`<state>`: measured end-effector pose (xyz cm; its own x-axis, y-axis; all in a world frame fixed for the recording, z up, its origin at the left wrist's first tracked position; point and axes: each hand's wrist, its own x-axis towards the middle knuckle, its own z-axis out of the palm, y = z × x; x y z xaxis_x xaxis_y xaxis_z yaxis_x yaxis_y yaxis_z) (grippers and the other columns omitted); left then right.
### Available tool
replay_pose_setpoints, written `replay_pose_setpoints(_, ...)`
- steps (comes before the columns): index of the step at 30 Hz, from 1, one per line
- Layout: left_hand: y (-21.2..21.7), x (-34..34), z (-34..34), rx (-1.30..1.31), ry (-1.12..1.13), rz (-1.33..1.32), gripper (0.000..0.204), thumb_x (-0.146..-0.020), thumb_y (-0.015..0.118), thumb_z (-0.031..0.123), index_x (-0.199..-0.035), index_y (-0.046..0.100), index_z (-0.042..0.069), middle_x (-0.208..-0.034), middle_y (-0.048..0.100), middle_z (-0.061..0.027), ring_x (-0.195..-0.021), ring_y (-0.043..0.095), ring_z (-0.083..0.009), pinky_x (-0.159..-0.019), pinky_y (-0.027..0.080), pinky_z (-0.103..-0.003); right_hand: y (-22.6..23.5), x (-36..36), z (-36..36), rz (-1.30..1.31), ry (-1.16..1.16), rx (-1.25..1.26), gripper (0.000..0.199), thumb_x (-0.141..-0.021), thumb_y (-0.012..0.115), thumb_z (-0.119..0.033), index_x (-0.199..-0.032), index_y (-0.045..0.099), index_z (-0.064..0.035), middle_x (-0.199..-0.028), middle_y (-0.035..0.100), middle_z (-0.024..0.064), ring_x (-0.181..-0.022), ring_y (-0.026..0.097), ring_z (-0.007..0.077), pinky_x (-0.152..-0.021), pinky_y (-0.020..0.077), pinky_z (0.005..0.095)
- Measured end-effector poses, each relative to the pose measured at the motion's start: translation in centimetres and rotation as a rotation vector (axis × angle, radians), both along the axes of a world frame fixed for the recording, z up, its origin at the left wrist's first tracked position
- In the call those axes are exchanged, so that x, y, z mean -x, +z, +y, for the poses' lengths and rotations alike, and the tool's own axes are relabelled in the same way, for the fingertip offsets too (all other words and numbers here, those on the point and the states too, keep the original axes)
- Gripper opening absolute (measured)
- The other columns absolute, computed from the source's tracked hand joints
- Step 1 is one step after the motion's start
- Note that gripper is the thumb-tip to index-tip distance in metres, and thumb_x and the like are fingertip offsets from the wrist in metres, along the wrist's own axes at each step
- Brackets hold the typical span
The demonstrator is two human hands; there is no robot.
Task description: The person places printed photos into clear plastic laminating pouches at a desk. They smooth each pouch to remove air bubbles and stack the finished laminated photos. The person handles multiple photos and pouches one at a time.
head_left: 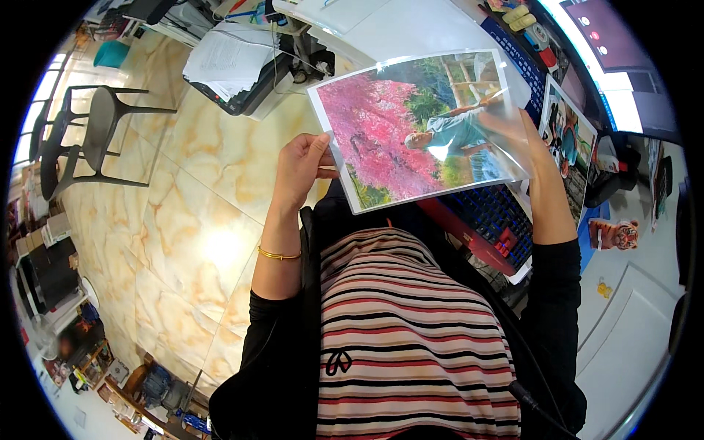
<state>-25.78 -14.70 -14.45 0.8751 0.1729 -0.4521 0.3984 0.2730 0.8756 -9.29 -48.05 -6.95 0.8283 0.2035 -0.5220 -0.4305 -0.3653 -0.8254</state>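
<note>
A glossy photo print (381,139) with a clear plastic margin, like a laminated sheet, is held up in front of me, tilted. Its picture has pink blossoms and a person in a light blue top lying sideways. My left hand (302,167) pinches the left edge, thumb on the front and fingers behind. At the right edge, my right hand (534,143) grips the sheet; most of its fingers are behind it or blurred by glare on the plastic. Just right of that hand, another photo print (585,139) lies on the desk.
Below the sheet sits a black backlit keyboard (495,220) with a red edge. A lit monitor (620,81) stands at the far right, with a small tiger figure (617,235) nearer me. Papers (231,59) lie on a printer (253,92) at the back left. A dark chair (103,128) stands left.
</note>
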Motion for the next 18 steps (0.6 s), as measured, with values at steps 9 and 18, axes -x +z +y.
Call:
replay_pose_setpoints(9,0.4,0.0,-0.1,0.005,0.006,-0.011,0.032,-0.094,0.055,0.028,-0.094,0.055,-0.004,-0.084,0.063,-0.0109,-0.070,0.065,-0.0170,-0.059,0.057,-0.028,-0.9,-0.6,-2.0,0.100,0.066,-0.129,0.039,-0.089,0.055,-0.028,-0.117,0.055,-0.0007,-0.108,0.063,0.0137,-0.096,0.061,0.0214,-0.085,0.0466,0.0332)
replay_pose_setpoints(18,0.5,0.0,-0.1,0.002,-0.002,-0.008,0.030,-0.095,0.053,0.027,-0.096,0.055,-0.003,-0.084,0.063,-0.0091,-0.073,0.065,-0.0164,-0.061,0.057,-0.028,1.2,0.5,0.6,0.007,0.104,0.045,0.041,-0.078,0.073,-0.027,-0.108,0.061,-0.0012,-0.094,0.063,0.0069,-0.079,0.060,0.0165,-0.068,0.0488,0.0289)
